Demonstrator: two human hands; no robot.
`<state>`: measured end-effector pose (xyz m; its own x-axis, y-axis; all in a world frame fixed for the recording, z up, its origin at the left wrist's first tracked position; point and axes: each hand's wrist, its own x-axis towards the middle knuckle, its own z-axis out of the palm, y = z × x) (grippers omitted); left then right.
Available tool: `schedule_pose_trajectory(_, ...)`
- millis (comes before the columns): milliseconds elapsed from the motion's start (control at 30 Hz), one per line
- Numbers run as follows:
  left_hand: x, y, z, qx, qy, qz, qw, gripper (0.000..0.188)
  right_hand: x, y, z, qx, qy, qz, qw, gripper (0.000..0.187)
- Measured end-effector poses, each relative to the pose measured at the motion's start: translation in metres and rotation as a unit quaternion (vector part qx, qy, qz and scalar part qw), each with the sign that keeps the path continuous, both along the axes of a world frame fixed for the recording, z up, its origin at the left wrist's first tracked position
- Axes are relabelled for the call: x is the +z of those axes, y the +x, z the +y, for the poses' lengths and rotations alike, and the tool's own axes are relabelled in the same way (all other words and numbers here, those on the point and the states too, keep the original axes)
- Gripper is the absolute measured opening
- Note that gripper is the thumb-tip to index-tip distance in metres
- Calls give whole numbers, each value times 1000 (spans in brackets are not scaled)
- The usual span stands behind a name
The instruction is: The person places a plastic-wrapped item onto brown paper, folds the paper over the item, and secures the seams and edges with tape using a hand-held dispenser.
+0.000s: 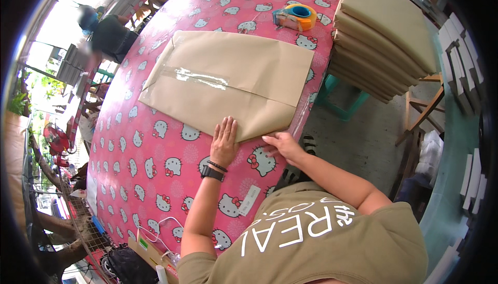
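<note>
A large flat parcel in brown kraft paper (207, 102) lies on the pink table. A shiny strip of clear tape (199, 77) crosses its paper seam, and the folded right end has a loose-looking flap. My left hand (224, 137), a dark watch and bracelet at its wrist, rests flat near the parcel's near edge, fingers stretched out. At the near right corner, my right hand (284, 146) has its upper fingertip by the paper edge. Its lower fingers stand apart from that one, somewhat blurred, and nothing shows gripped between them.
An orange tape dispenser with a blue core (298, 17) sits beyond the parcel. Brown paper parcels (384, 24) are stacked at the right, above a green stool (340, 100). A small white label (250, 201) lies near me. Another person (111, 37) is at the far left.
</note>
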<state>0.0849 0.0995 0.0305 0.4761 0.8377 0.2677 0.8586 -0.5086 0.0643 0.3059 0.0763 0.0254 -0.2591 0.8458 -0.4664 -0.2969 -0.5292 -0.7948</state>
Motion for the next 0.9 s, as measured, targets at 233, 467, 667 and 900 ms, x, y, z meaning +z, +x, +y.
schedule_pose_trajectory(233,-8,19,-9,42,55,-51,996,48,-11,-69,25,-90,-46,124,987,13)
schedule_pose_trajectory(467,-2,24,-21,65,50,-51,995,49,-17,26,29,-121,-72,94,986,15)
schedule_pose_trajectory(667,30,31,-3,67,-131,-134,980,60,-20,175,77,-229,139,-143,953,37)
schedule_pose_trajectory(900,39,103,160,88,-207,-46,973,74,11,173,210,-90,566,-603,555,40)
